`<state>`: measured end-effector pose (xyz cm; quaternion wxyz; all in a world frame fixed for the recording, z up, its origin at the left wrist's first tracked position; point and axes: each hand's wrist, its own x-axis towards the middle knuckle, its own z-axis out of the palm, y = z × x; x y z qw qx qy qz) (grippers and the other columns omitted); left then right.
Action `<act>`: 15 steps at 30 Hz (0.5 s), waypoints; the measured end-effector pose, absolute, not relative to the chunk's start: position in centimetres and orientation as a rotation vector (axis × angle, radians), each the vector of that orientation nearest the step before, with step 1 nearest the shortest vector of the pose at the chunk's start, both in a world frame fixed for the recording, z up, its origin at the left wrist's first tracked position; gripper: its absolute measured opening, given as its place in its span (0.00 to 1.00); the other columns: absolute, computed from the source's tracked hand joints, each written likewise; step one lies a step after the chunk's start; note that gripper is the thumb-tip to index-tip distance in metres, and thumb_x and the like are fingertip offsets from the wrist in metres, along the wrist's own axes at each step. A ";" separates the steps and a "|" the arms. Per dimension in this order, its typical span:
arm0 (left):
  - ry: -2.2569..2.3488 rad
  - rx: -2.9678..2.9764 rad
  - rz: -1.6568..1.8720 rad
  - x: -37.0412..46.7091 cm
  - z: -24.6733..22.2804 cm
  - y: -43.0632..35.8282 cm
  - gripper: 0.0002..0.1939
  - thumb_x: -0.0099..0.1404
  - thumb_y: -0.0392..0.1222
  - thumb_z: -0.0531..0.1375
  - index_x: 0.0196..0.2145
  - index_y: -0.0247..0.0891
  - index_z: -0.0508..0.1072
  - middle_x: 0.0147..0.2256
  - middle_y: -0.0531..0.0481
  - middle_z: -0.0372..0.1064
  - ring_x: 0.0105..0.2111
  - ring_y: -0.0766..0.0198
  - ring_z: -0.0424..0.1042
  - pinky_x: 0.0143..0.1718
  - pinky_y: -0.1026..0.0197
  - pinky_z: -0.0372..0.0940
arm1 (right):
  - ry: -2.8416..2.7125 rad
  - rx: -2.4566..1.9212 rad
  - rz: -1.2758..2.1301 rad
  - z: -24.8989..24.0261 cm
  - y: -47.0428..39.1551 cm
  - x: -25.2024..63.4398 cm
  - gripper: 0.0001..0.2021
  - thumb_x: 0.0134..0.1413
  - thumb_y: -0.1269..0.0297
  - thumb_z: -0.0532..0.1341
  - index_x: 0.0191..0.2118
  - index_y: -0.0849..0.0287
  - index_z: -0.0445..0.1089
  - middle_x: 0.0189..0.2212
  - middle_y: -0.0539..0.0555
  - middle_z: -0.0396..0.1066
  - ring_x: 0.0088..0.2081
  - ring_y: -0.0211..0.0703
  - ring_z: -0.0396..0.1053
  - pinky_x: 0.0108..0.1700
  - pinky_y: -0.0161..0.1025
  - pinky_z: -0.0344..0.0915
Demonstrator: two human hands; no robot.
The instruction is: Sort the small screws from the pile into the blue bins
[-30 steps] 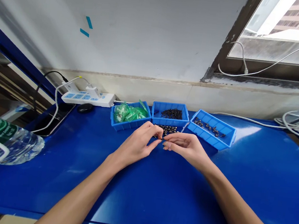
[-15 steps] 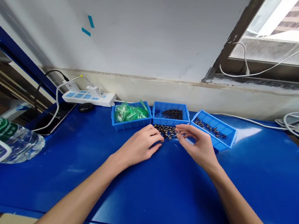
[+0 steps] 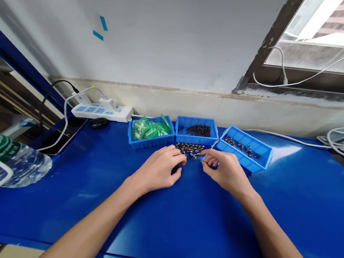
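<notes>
A pile of small metal screws lies on the blue tabletop in front of the middle bin. At its near left side rests my left hand, open, with bent fingers and a gap between thumb and forefinger. My right hand is at the pile's right edge, its thumb and forefinger drawn together around a pale bluish bit too small to name. Dark screws fill part of the middle blue bin. A few more screws are scattered in the right blue bin, which stands at an angle.
Green and clear plastic bags fill the left blue bin. A white power strip and a black mouse-like object sit behind on the left. A large water bottle lies at the left. White cable runs along the wall.
My right hand has shifted slightly down, and its fingers have curled in with forefinger and thumb closer together. My left hand has pulled back slightly to the left. The bins have not moved.
</notes>
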<state>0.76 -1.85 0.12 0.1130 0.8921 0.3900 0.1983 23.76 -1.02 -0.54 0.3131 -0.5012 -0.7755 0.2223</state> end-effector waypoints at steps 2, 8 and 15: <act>1.191 2.637 0.565 0.7 0.2 -1.8 0.05 0.62 0.30 0.59 0.35 0.39 0.71 0.35 0.47 0.74 0.37 0.55 0.70 0.39 0.55 0.66 | -1.845 -1.301 0.811 -0.2 -1.1 23.8 0.10 0.48 0.67 0.64 0.39 0.58 0.78 0.26 0.53 0.78 0.26 0.45 0.77 0.33 0.42 0.76; 1.194 2.633 0.478 0.5 0.5 -1.8 0.08 0.58 0.28 0.58 0.32 0.40 0.68 0.31 0.50 0.72 0.33 0.57 0.69 0.36 0.56 0.63 | -1.482 -1.229 1.114 0.7 -0.5 23.2 0.14 0.43 0.56 0.73 0.34 0.60 0.78 0.28 0.56 0.80 0.32 0.51 0.81 0.38 0.45 0.79; 1.076 2.526 0.684 0.4 0.4 -1.5 0.08 0.61 0.28 0.57 0.32 0.41 0.65 0.31 0.52 0.69 0.33 0.60 0.68 0.35 0.60 0.63 | -1.272 -1.121 0.820 0.9 0.3 21.5 0.22 0.51 0.58 0.71 0.52 0.59 0.76 0.47 0.60 0.80 0.51 0.55 0.78 0.56 0.51 0.76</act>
